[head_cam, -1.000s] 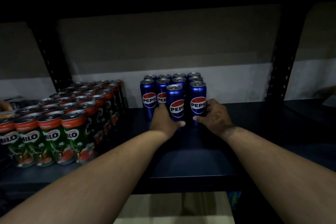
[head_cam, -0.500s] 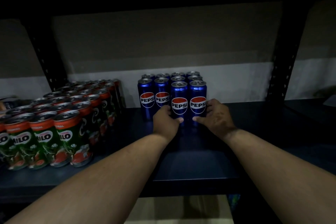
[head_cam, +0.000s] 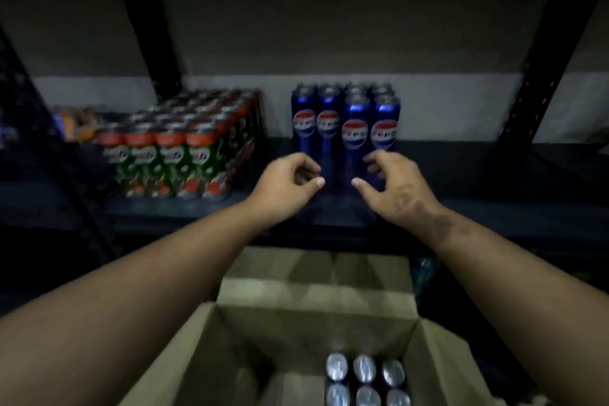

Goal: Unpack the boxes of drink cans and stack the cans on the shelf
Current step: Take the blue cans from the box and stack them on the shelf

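Both hands hang loosely curled and empty just in front of the blue cans (head_cam: 346,128) on the shelf (head_cam: 461,208), the left hand (head_cam: 286,181) and right hand (head_cam: 392,184) level with each other. The cans still to unpack (head_cam: 364,379) stand upright in the open cardboard box (head_cam: 316,316), below and towards the person, slightly nearer the right arm. The green cans (head_cam: 174,155) stand to the left.

my left hand (head_cam: 290,180) empty, fingers loosely curled | my right hand (head_cam: 390,184) likewise | both just before blue Pepsi cans (head_cam: 346,128) on shelf (head_cam: 461,208) | open box (head_cam: 316,333) below holds cans
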